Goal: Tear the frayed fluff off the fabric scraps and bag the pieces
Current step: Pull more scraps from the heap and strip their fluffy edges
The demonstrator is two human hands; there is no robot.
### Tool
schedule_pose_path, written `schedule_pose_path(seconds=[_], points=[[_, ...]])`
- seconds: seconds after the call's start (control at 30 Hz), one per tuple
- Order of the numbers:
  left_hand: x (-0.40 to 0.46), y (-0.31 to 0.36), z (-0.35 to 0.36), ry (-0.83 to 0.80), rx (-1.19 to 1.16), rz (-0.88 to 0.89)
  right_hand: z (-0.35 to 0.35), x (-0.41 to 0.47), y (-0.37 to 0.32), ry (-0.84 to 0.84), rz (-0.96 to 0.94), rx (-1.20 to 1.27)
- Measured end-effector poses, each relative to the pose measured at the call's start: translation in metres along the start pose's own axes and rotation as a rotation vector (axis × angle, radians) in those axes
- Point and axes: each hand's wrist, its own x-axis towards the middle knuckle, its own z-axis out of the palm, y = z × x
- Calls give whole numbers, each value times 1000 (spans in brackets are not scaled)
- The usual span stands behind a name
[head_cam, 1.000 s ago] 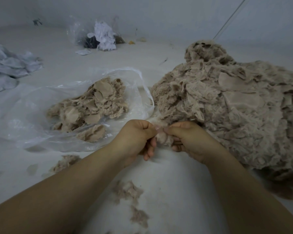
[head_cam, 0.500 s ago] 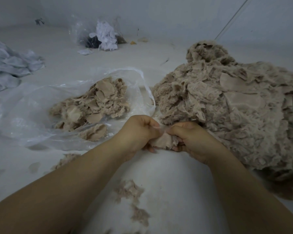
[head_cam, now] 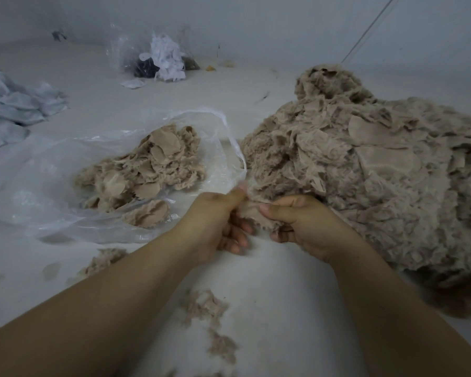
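Between the clear bag [head_cam: 38,191] and the big heap of scraps [head_cam: 365,191], you held one small scrap [head_cam: 252,213] just above the white worktop [head_cam: 269,281]; your left hand [head_cam: 215,227] pinched its left edge with the thumb up, and your right hand [head_cam: 302,224] had its fingers [head_cam: 272,212] curled round the other side; so both hands were gripping the same scrap, close together; it looked like you were in the pulling step, with the fluff not torn off yet; the next move called for a short, firm pull apart, holding the flat part tight so only the fuzzy edge came away; then the clean piece needed to go left, into the bag, where other pieces [head_cam: 142,170] already lay; bits of loose fluff [head_cam: 210,319] sat on the worktop near your arms.
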Motion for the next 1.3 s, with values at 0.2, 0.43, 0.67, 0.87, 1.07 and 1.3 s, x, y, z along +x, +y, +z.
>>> schedule_pose_path(seconds=[0.2, 0.43, 0.67, 0.87, 1.07, 1.3], points=[[-4, 0, 2, -186, 146, 41, 2, -4, -5, -11, -4, -6], [1, 8, -2, 41, 69, 56, 4, -4, -5, 48, 26, 44], [-7, -1, 8, -124, 221, -25, 7, -3, -4, 76, 27, 92], [-9, -7, 11, -215, 65, -64, 4, -3, -3, 43, 16, 128], [-8, -6, 10, -266, 129, -89, 4, -2, -1, 36, -8, 83], [-22, 6, -18, -594, 564, -203, 5, 3, 0, 90, 22, 75]])
